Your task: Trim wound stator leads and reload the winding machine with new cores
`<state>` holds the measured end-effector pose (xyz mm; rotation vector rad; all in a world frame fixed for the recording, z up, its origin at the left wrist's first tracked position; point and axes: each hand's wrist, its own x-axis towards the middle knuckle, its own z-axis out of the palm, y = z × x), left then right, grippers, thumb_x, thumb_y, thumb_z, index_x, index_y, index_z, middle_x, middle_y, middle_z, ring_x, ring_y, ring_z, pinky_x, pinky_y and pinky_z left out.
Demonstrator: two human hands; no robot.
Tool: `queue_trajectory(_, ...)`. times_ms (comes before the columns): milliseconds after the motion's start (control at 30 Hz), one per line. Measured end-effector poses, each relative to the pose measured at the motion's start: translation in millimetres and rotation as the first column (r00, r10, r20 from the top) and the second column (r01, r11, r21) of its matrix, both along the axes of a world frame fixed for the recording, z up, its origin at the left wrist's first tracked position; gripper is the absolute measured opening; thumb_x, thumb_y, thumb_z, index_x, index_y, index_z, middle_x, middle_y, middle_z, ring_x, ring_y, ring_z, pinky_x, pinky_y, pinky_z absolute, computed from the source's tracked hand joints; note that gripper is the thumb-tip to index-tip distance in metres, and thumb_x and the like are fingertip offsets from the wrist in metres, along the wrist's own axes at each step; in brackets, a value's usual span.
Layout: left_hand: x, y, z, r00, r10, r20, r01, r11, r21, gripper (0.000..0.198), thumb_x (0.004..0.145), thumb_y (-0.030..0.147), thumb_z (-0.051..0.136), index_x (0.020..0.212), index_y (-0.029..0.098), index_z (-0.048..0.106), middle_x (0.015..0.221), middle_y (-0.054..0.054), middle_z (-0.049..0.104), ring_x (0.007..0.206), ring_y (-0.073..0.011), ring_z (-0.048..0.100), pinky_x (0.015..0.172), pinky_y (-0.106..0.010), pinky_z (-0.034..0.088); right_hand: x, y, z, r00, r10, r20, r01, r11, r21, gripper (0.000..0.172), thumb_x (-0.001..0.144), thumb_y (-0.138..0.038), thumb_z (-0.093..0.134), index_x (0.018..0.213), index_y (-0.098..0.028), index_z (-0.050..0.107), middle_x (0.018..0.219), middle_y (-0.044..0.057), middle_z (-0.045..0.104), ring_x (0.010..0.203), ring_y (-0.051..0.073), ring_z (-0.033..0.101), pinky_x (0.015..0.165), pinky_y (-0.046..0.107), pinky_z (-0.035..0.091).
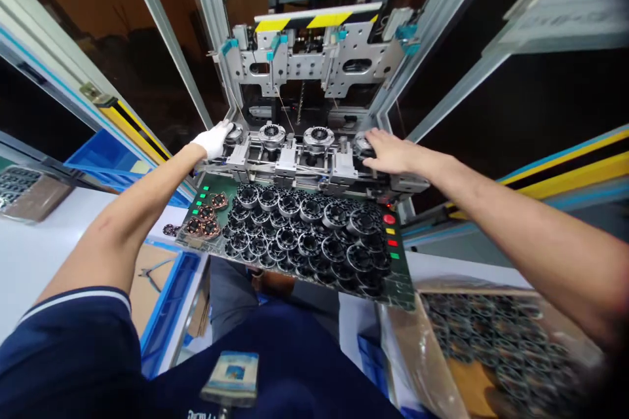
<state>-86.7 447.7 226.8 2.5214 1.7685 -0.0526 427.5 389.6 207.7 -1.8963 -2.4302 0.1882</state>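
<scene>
My left hand (214,139), in a white glove, reaches to the leftmost round station of the machine. Its fingers close over the edge of a ring-shaped stator (236,133) there; the thumb is mostly hidden. At the rightmost station my bare right hand (389,150) grips another stator (362,145), fingers behind it and thumb in front. Between the hands, two round fixtures each carry a dark-toothed stator, one left of centre (272,134) and one right of centre (319,137). Stacked black stator rings (309,243) fill much of the green ledge (403,281) before me.
Copper-wound stators (202,222) lie at the ledge's left end; coloured buttons (389,218) line its right. A striped bar (317,19) hangs above the fixtures, between metal frame posts. A box of rings (496,334) stands lower right, a blue tray with pliers (156,275) lower left.
</scene>
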Motion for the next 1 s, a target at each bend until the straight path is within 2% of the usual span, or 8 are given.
queue_trajectory(200, 89.3, -2.0, 5.4, 0.972, -0.219, 0.087, 0.213, 0.975, 0.068, 0.095, 0.092, 0.019, 0.064, 0.183, 0.011, 0.038, 0.192, -0.019, 0.029, 0.181, -0.0324, 0.030, 0.147, -0.047, 0.031, -104.9, 13.4, 13.0, 0.992, 0.122, -0.018, -0.119, 0.986, 0.115, 0.096, 0.095, -0.041, 0.056, 0.181, -0.003, 0.035, 0.189, 0.023, 0.036, 0.178, 0.040, 0.035, 0.145, 0.061, 0.038)
queue_trajectory(300, 93.6, -16.9, -2.2, 0.956, -0.254, 0.148, 0.242, 0.966, 0.094, 0.088, 0.095, 0.024, 0.067, 0.179, 0.011, 0.045, 0.190, -0.020, 0.033, 0.179, -0.0346, 0.034, 0.146, -0.048, 0.034, -107.2, 4.9, 5.8, 0.991, 0.127, -0.036, -0.122, 0.986, 0.118, 0.089, 0.094, -0.038, 0.057, 0.176, -0.008, 0.045, 0.182, 0.022, 0.048, 0.171, 0.040, 0.049, 0.140, 0.061, 0.046)
queue_trajectory(467, -17.8, -67.2, -16.9, 0.926, -0.054, 0.374, -0.039, 0.971, 0.237, 0.077, 0.109, 0.036, 0.055, 0.179, 0.008, 0.041, 0.193, -0.022, 0.024, 0.182, -0.0305, 0.029, 0.150, -0.045, 0.024, -33.4, -22.0, 7.5, 0.983, 0.024, -0.182, 0.010, 0.982, 0.187, 0.095, 0.091, -0.044, 0.057, 0.175, -0.001, 0.043, 0.181, 0.036, 0.041, 0.171, 0.055, 0.042, 0.137, 0.083, 0.035)
queue_trajectory(600, -110.2, -165.0, -62.3, 0.755, 0.299, 0.584, -0.455, 0.880, 0.138, 0.065, 0.111, 0.034, 0.046, 0.175, 0.021, 0.049, 0.188, -0.011, 0.043, 0.177, -0.0235, 0.039, 0.150, -0.045, 0.029, -1.9, -66.1, -5.3, 0.934, 0.049, -0.355, 0.038, 0.972, 0.232, 0.096, 0.085, -0.048, 0.065, 0.175, -0.018, 0.052, 0.183, 0.027, 0.044, 0.175, 0.047, 0.040, 0.144, 0.069, 0.029)
queue_trajectory(733, -139.3, -267.1, -130.6, 0.659, 0.498, 0.563, -0.585, 0.810, -0.032, 0.071, 0.098, 0.017, 0.048, 0.168, 0.022, 0.056, 0.175, -0.011, 0.060, 0.170, -0.0289, 0.051, 0.143, -0.053, 0.044, 2.1, -163.6, -49.5, 0.802, -0.046, -0.595, 0.312, 0.883, 0.351, 0.084, 0.099, -0.056, 0.051, 0.181, -0.044, 0.041, 0.174, 0.019, 0.059, 0.159, 0.039, 0.062, 0.127, 0.060, 0.055)
queue_trajectory(833, -132.0, -297.5, -170.3, 0.655, 0.495, 0.571, -0.532, 0.839, -0.117, 0.066, 0.090, 0.026, 0.071, 0.156, 0.019, 0.067, 0.174, -0.014, 0.061, 0.166, -0.0342, 0.055, 0.142, -0.051, 0.045, 3.3, -246.7, -110.7, 0.702, -0.207, -0.681, 0.539, 0.781, 0.317, 0.065, 0.098, -0.063, 0.043, 0.162, -0.061, 0.057, 0.150, 0.015, 0.077, 0.138, 0.049, 0.076, 0.111, 0.076, 0.060)
queue_trajectory(900, -123.5, -295.9, -185.0, 0.651, 0.462, 0.603, -0.498, 0.859, -0.122, 0.070, 0.086, 0.033, 0.082, 0.153, 0.016, 0.069, 0.174, -0.017, 0.060, 0.166, -0.0371, 0.054, 0.144, -0.052, 0.042, 3.5, -287.7, -155.1, 0.666, -0.330, -0.669, 0.624, 0.737, 0.258, 0.059, 0.099, -0.066, 0.046, 0.146, -0.046, 0.074, 0.137, 0.020, 0.081, 0.133, 0.051, 0.078, 0.109, 0.079, 0.061)
queue_trajectory(1000, -112.9, -280.2, -194.2, 0.604, 0.431, 0.670, -0.506, 0.857, -0.094, 0.069, 0.087, 0.037, 0.085, 0.149, 0.011, 0.068, 0.173, -0.020, 0.059, 0.169, -0.0400, 0.049, 0.146, -0.055, 0.034, 5.6, -316.6, -207.8, 0.645, -0.425, -0.635, 0.662, 0.726, 0.187, 0.066, 0.105, -0.071, 0.052, 0.137, -0.019, 0.077, 0.132, 0.021, 0.081, 0.129, 0.039, 0.079, 0.116, 0.070, 0.061)
